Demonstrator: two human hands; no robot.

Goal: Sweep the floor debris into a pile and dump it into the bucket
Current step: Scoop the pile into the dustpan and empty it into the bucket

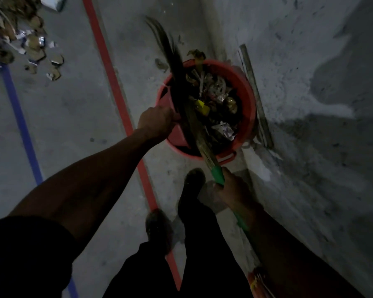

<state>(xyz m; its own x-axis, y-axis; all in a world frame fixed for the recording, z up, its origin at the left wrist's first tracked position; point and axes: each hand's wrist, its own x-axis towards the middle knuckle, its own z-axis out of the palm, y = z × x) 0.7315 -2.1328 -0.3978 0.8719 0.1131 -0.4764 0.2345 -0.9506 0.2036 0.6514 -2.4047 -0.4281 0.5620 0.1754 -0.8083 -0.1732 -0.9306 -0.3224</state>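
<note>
Broom (194, 125) across bucket (249, 97), handle in right hand (233, 188).

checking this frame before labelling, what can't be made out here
Head view only:
- Left hand fingers: hidden behind the broom and bucket rim; grip unclear.
- Bucket's lower contents: covered by trash and the broom.
- Debris pile: cut off by the top-left edge, blurred.
- Broom bristle tips: motion-blurred.

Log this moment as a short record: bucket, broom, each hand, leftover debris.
bucket: red bucket, trash inside, beside the wall
broom: broom slants over the bucket, bristles pointing away from the person
left hand: left hand at the bucket's near rim, beside the broom; grip unclear
right hand: right hand holds the broom's green handle
leftover debris: debris pile on the floor, far left, beyond the red line
</note>
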